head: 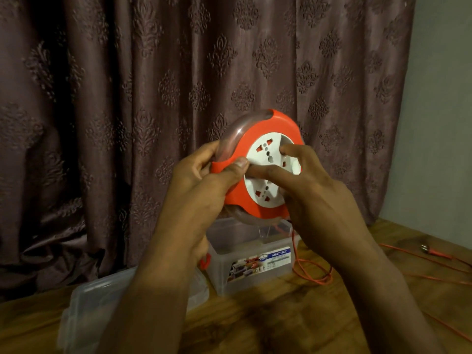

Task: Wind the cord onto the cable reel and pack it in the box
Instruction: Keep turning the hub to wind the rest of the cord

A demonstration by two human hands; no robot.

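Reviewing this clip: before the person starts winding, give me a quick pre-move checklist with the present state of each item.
1. Reel held firmly: ok, left hand grips its orange rim.
2. Winding hand in place: ok, right hand has fingers on the white socket disc.
3. Cord free to feed: cannot tell, it lies in loose loops on the table.
4. Plug unplugged: ok, it lies on the table at right.
5. Box ready: ok, open, below the reel.
6. Lid off: ok, beside the box.
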